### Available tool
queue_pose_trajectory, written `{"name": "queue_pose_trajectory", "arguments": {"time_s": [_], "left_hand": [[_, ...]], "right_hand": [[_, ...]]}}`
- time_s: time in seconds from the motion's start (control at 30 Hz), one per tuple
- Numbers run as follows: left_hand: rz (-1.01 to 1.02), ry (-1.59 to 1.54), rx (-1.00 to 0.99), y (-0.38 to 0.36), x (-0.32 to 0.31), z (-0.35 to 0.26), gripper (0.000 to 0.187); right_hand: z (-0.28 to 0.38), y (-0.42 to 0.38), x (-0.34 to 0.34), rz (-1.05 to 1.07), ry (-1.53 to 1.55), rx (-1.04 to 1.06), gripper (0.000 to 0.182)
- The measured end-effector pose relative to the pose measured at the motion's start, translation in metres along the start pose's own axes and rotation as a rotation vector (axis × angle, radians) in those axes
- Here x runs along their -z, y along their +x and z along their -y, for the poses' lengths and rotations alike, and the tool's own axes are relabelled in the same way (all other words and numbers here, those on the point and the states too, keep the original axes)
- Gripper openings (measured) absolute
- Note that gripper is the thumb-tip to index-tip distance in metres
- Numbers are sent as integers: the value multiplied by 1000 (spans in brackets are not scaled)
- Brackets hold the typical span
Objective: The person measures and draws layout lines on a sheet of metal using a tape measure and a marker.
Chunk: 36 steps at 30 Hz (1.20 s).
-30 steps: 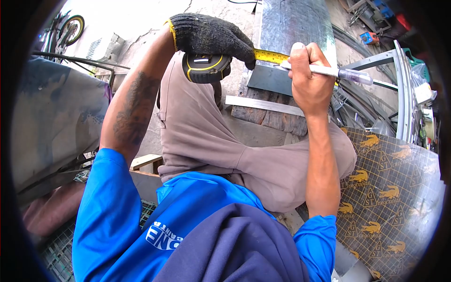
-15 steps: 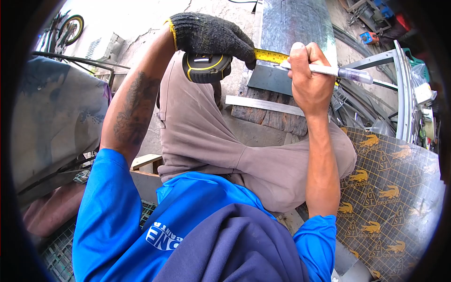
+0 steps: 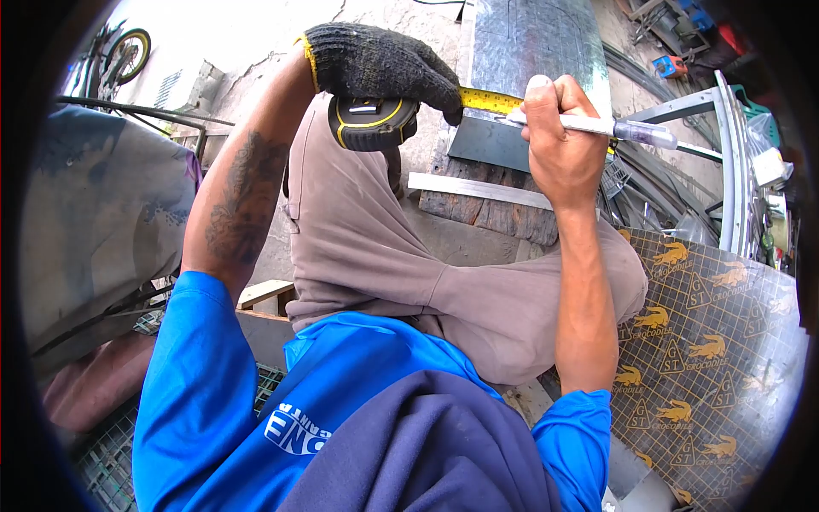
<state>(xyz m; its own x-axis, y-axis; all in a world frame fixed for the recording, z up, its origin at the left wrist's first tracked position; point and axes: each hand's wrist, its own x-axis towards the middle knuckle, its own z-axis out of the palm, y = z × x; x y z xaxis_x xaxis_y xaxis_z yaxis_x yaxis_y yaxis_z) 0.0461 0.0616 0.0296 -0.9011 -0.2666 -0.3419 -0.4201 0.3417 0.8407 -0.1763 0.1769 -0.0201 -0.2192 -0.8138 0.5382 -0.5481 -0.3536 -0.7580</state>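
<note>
My left hand (image 3: 384, 68), in a dark knitted glove with a yellow cuff, is closed on a tape measure. The black and yellow tape measure case (image 3: 373, 125) hangs below the glove. Its yellow blade (image 3: 488, 100) runs right, across a sheet metal piece (image 3: 537, 43), to my bare right hand (image 3: 563, 141). In that fist is a white pen (image 3: 589, 125) with a clear end, its tip pointing left at the metal just under the blade. A dark bent edge of metal (image 3: 490, 143) faces me. Below it a flat metal strip (image 3: 478, 189) lies on a worn wooden block (image 3: 503, 219).
On the right are a grey metal frame (image 3: 729, 171), several steel bars (image 3: 657, 192) and a printed plywood board (image 3: 682, 341). A cloth-covered object (image 3: 111, 205) stands left. A wheel (image 3: 130, 55) shows at the far upper left.
My left hand and the tape measure case have shifted very slightly left. My right hand holds the pen in almost the same place.
</note>
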Motion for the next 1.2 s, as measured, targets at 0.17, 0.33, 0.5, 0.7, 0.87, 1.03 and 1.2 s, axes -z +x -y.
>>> {"name": "queue_pose_trajectory", "arguments": {"time_s": [0.17,0.33,0.5,0.7,0.87,1.03,1.2], "left_hand": [[-13,-5,-5,-4,0,3,40],[-26,-10,-10,-3,-2,1,41],[-39,-14,-14,3,8,7,41],[-54,-17,-19,4,8,7,41],[-65,-21,-24,-6,1,5,41],[-80,-24,-26,-12,-2,2,41],[-91,-26,-34,-12,-12,-4,42]], "right_hand": [[0,0,0,6,15,-14,39],[0,0,0,-9,30,-23,39],[-2,-1,1,-8,46,-39,38],[-2,-1,2,0,28,-29,38],[-1,-1,1,-8,46,-63,38],[0,0,3,27,32,-49,40],[-3,-1,-1,-22,64,-48,39]]}}
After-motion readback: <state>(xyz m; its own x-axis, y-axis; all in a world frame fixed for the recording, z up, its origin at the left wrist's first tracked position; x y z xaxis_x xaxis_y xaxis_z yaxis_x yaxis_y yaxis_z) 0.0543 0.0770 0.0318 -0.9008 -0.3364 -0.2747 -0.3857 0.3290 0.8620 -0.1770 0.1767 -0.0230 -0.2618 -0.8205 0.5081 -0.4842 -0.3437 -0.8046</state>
